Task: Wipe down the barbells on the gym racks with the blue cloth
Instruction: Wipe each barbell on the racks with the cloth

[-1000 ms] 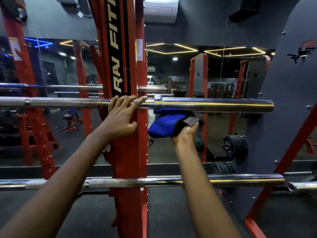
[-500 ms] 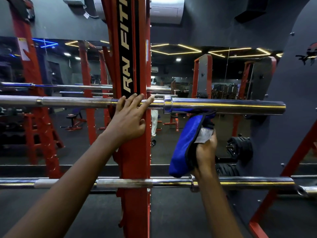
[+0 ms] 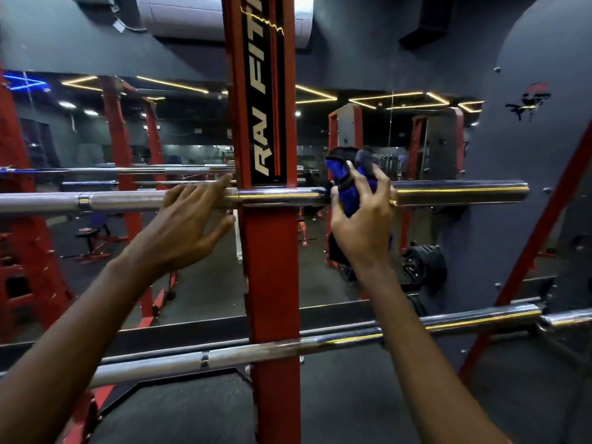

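Note:
An upper chrome barbell (image 3: 458, 193) lies level across the red rack upright (image 3: 272, 283). My right hand (image 3: 362, 225) grips the blue cloth (image 3: 349, 193) and presses it onto this bar's sleeve, just right of the upright. My left hand (image 3: 189, 225) rests with spread fingers on the bar's shaft left of the upright. A lower barbell (image 3: 224, 355) crosses the rack below my forearms, slanting up to the right.
A wall mirror (image 3: 96, 139) behind the rack reflects more bars and red frames. Black weight plates (image 3: 423, 267) sit low at the right. A red diagonal brace (image 3: 538, 238) and a grey panel (image 3: 528, 139) close off the right side.
My right hand has lifted the cloth from below the upper bar onto its sleeve. My left hand slid left off the upright onto the bar's shaft.

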`<action>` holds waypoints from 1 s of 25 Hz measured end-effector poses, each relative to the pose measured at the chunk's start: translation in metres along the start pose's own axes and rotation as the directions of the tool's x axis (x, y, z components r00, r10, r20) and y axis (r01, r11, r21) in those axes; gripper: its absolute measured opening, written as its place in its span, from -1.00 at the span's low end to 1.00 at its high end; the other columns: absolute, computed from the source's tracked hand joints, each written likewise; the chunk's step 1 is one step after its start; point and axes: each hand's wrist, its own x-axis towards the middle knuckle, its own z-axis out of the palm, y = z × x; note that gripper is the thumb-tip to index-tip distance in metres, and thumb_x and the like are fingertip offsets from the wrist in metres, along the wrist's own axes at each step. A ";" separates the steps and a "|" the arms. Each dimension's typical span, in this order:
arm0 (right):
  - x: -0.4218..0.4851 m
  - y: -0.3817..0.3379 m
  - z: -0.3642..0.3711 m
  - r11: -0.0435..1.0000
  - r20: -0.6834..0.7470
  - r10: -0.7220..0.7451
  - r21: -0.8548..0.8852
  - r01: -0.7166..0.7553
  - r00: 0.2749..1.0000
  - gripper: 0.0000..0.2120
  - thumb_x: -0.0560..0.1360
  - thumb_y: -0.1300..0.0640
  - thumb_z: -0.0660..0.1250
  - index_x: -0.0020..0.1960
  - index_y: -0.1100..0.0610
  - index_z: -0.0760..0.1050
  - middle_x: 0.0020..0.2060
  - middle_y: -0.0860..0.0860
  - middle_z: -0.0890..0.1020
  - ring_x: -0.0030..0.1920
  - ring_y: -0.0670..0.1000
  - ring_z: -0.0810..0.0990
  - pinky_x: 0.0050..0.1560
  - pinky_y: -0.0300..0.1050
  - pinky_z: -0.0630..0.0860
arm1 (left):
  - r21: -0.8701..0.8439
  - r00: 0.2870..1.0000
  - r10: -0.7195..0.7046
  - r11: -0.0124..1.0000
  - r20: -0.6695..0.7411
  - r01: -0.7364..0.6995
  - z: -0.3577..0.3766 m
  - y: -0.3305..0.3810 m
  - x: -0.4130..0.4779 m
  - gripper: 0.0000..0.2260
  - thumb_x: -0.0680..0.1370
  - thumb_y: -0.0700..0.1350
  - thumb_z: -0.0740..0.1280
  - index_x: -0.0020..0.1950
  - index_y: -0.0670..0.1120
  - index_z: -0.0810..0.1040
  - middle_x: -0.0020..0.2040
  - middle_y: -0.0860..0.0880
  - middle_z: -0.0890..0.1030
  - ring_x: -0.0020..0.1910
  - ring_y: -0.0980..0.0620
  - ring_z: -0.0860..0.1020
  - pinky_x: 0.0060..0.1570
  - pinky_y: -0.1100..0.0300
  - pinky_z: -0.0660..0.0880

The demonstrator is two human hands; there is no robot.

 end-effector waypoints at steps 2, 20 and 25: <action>0.002 -0.016 0.013 0.982 0.077 -0.156 -0.095 0.163 0.985 -0.54 0.58 -0.05 0.37 0.45 0.04 0.50 0.44 0.11 0.42 0.42 0.16 0.38 0.43 0.03 0.34 | 0.083 0.998 0.015 0.996 -0.061 -0.010 -0.002 -0.022 -0.010 -0.42 0.64 0.20 0.04 0.61 -0.03 0.21 0.43 -0.13 0.45 0.42 -0.13 0.39 0.47 -0.05 0.16; -0.083 -0.031 0.078 0.950 -0.201 0.235 0.254 -0.181 0.951 -0.50 0.63 0.22 0.31 0.55 0.20 0.34 0.54 0.22 0.18 0.54 0.03 0.29 0.52 -0.32 0.24 | 0.243 0.967 0.002 0.968 -0.254 0.062 -0.004 -0.059 -0.023 -0.55 0.62 0.19 0.13 0.29 -0.11 0.50 0.09 -0.17 0.57 0.04 -0.19 0.51 0.07 -0.11 0.38; -0.099 -0.055 0.093 0.538 -0.047 0.738 0.643 -0.545 0.674 -0.64 0.67 0.11 0.27 0.44 0.17 0.45 0.38 0.07 0.46 0.41 -0.01 0.47 0.43 -0.16 0.40 | 0.240 0.971 0.014 0.970 -0.240 0.045 -0.005 -0.062 -0.023 -0.56 0.63 0.21 0.09 0.30 -0.07 0.46 0.05 -0.11 0.55 0.01 -0.13 0.49 0.06 -0.07 0.37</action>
